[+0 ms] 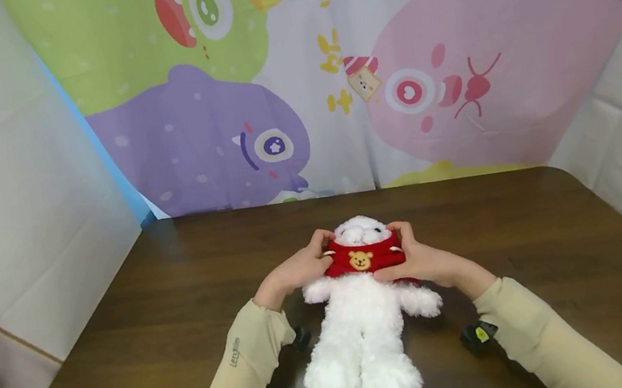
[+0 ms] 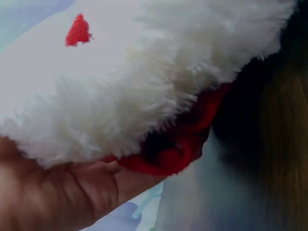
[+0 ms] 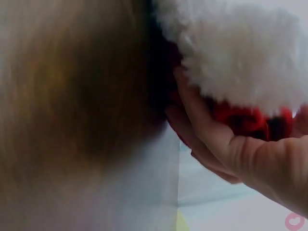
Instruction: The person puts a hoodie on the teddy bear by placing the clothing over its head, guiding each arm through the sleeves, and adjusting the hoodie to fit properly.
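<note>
A white fluffy plush toy (image 1: pixel 363 318) lies on its back on the table, legs toward me and arms spread. A small red garment (image 1: pixel 375 255) with a tan bear-face patch (image 1: pixel 361 260) is bunched around its lower face and neck; the upper face shows above the red edge. My left hand (image 1: pixel 303 268) grips the garment at its left side, and my right hand (image 1: pixel 427 262) grips it at the right, thumb across the front. In the left wrist view, red cloth (image 2: pixel 168 154) lies under the white fur along my fingers. The right wrist view shows fingers curled beneath red cloth (image 3: pixel 240 120).
The dark brown wooden table (image 1: pixel 179 270) extends around the toy. A cartoon-printed curtain (image 1: pixel 327 139) hangs behind its far edge, with pale panels at both sides. Black wrist devices (image 1: pixel 479 336) sit beneath both sleeves.
</note>
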The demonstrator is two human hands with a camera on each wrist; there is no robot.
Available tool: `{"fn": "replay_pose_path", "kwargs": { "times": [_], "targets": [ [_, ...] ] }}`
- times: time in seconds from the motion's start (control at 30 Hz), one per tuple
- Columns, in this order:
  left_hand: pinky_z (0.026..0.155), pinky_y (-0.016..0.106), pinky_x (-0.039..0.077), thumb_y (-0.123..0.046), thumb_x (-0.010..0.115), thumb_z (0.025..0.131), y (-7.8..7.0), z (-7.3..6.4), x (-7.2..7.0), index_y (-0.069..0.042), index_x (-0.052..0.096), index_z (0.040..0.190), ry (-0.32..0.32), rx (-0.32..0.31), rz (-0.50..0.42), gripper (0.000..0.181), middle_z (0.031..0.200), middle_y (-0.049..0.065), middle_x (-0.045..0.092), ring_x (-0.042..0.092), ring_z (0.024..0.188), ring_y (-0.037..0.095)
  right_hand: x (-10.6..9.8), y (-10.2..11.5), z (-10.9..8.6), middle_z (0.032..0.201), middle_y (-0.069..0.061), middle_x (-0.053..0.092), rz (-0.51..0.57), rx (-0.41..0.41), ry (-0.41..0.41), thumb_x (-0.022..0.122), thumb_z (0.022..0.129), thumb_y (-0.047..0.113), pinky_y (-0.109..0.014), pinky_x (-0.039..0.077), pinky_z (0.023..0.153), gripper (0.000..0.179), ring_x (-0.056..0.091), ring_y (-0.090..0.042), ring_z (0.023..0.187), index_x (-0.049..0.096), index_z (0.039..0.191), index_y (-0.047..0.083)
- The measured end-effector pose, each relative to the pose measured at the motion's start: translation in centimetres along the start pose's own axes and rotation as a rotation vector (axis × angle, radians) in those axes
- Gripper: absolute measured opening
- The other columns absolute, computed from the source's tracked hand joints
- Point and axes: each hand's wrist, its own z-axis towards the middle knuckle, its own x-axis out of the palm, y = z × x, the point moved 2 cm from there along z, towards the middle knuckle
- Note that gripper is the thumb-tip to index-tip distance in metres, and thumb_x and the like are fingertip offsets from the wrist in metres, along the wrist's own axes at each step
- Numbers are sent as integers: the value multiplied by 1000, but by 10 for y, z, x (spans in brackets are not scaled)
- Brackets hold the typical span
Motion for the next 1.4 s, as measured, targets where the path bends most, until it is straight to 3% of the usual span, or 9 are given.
{"fn": "replay_pose_path", "kwargs": {
  "times": [0.17,0.33,0.5,0.57,0.73,0.83,1.0,1.13,1.4],
  "targets": [
    [94,37,41,-13,43,93,-5,-2,1,-12,32,129,-21,1,-96,38,125,10,44,48,109,24,6,0,1,134,-16,25,57,8,-35,66,80,37,-42,39,96,90,30,-32,123,-3,135,18],
    [79,32,48,-6,41,94,-15,-7,-8,-15,44,128,-85,146,-159,35,125,6,47,51,96,20,1,2,2,137,-16,25,136,-30,-93,64,82,36,-37,43,92,87,32,-32,123,-1,137,19],
    [64,29,48,11,46,85,-19,-10,-13,-17,41,134,-92,325,-126,56,131,7,43,49,83,21,-4,7,0,136,-15,26,227,-111,-114,66,81,25,-32,44,88,81,34,-30,122,6,135,23],
    [72,27,50,12,51,82,-19,-10,-13,-16,38,136,-97,377,-86,62,131,8,41,53,83,19,-6,8,-1,135,-15,27,271,-136,-101,66,82,21,-32,46,85,77,36,-29,119,9,134,23],
    [70,28,52,10,60,79,-25,-13,-15,-15,39,135,-135,452,-22,65,125,6,45,57,65,18,-11,11,-6,131,-13,28,369,-145,-30,60,85,20,-33,47,83,66,42,-23,111,14,133,26],
    [71,32,52,7,66,76,-30,-14,-17,-13,44,130,-180,493,19,62,117,5,47,56,74,16,-14,12,-11,128,-8,31,420,-140,40,55,88,22,-32,47,83,62,44,-18,108,14,133,28],
    [98,40,38,-1,75,70,-37,-16,-18,-10,50,114,-274,616,153,51,131,7,43,40,120,19,-17,14,-16,121,0,41,478,-196,144,54,90,22,-30,47,83,61,53,-12,102,14,135,29],
    [101,37,35,0,76,69,-41,-17,-17,-7,51,110,-305,701,218,49,125,7,51,43,119,20,-17,15,-16,117,2,46,503,-242,164,55,89,19,-28,48,81,57,56,-10,98,19,132,29],
    [83,31,43,-4,75,71,-38,-15,-16,-7,50,109,-422,634,325,46,100,3,59,55,89,17,-12,14,-13,121,-4,38,498,-200,31,55,87,16,-30,49,80,50,51,-14,102,26,126,29]
  ]
}}
